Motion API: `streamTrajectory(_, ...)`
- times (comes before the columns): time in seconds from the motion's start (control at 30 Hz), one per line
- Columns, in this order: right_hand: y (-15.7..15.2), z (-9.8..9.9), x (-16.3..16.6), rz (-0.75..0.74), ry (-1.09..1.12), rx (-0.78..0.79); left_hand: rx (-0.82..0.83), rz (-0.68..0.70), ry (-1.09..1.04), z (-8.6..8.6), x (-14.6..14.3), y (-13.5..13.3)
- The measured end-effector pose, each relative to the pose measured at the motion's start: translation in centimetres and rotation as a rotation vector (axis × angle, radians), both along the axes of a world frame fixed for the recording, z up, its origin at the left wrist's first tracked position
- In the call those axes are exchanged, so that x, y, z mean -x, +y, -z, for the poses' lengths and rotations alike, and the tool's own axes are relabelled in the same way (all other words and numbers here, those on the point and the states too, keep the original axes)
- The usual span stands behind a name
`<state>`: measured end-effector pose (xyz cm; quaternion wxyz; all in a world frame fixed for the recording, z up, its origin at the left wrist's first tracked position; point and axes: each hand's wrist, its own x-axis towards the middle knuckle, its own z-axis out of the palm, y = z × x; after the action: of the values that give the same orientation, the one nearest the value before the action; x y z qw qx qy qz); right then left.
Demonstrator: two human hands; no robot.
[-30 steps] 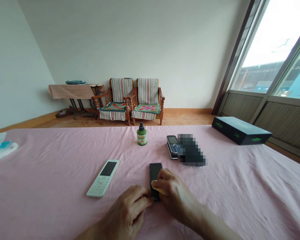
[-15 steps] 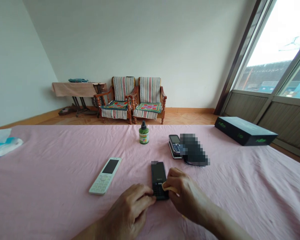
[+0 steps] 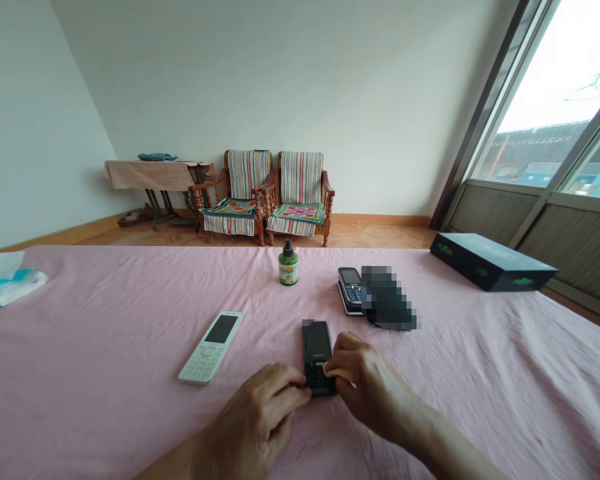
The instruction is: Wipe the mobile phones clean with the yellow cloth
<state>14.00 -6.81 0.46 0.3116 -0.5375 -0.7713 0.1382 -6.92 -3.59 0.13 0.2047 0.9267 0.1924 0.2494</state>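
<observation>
A black keypad phone (image 3: 317, 350) lies flat on the pink tablecloth (image 3: 105, 320) in front of me. My left hand (image 3: 260, 423) has its fingers curled, with the fingertips pinching the phone's near end. My right hand (image 3: 365, 383) is closed on a small yellowish cloth (image 3: 336, 371) that it presses against the phone's right side near the keys. A white keypad phone (image 3: 211, 346) lies face up to the left, apart from both hands.
A small green bottle with a black cap (image 3: 288, 264) stands further back. Another dark phone (image 3: 351, 289) lies beside a blurred dark object (image 3: 387, 298). A black box (image 3: 490, 260) sits at the far right, folded tissue (image 3: 5, 280) at the far left. Two chairs stand beyond.
My right hand with the cloth slid from on top of the black phone to its right side, uncovering the screen and keys. The left hand kept its hold on the near end.
</observation>
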Motion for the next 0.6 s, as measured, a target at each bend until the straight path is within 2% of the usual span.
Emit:
streamTrajectory(0.17,0.08,0.4,0.78,-0.056,-0.017,-0.036,0.012,-0.003,0.019,-0.27,-0.02,-0.01)
streamTrajectory(0.37,0.0,0.19,0.25,0.005,0.014,-0.007,0.019,0.01,0.01,-0.08,-0.02,0.02)
streamTrajectory(0.6,-0.38,0.06,0.92,-0.081,-0.006,-0.007,0.036,0.013,0.029,-0.19,0.09,-0.05)
